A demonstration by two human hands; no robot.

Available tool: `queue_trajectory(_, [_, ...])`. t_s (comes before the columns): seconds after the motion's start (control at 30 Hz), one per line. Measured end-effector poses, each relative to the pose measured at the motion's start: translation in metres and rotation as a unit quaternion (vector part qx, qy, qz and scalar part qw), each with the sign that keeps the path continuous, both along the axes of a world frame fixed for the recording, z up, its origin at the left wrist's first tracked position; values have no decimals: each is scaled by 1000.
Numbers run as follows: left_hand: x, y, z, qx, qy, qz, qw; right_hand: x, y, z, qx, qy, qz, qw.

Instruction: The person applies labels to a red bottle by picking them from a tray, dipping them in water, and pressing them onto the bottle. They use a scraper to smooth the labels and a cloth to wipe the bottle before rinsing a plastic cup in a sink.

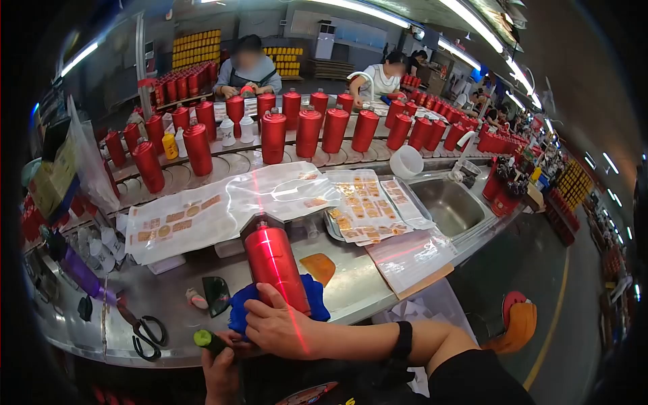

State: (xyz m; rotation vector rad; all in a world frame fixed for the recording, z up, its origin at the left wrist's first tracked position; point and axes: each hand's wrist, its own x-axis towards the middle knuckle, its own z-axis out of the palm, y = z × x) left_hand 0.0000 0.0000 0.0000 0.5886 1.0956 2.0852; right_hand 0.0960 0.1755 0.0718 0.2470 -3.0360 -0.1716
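Note:
A red fire extinguisher cylinder (275, 263) lies tilted on a crumpled blue cloth (314, 294), its far end inside a dark angular holder (251, 226). My right hand (283, 327) is closed over the cylinder's near end, fingers curled against its side. Low at the bench's front edge, my left hand (221, 374) grips a dark green stick-like thing (208, 340) with a bright green end. Left of the cloth lie a dark green scraper-like piece (216, 295) and a small whitish lump (196, 299). An orange scraper-like piece (317, 268) is to the cylinder's right.
Black-handled scissors (147, 337) lie at left. Sheets of gold decals (364, 202) and a large white sheet (229, 209) cover the bench's back. Beyond stand several red cylinders (273, 138) on a conveyor. A sink (449, 206) is at right; people work opposite.

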Motion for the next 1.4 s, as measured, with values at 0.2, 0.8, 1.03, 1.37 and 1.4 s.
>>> queue_trajectory(0.2, [2, -8, 5, -14, 20, 40, 999, 53, 40, 13, -156, 171, -9, 973])
queue_trajectory(0.8, [-11, 9, 55, -128, 131, 43, 982, 43, 58, -41, -236, 314, -51, 918])
queue_trajectory(1.03, [-9, 4, 107, -59, 437, 0, 898, 52, 54, -38, -255, 275, -57, 925])
queue_trajectory(1.37, [9, 38, 168, -33, 559, -231, 796, 78, 97, -42, -258, 303, -155, 904])
queue_trajectory(1.4, [16, 39, 162, -10, 522, -202, 829, 80, 106, -45, -250, 293, -182, 905])
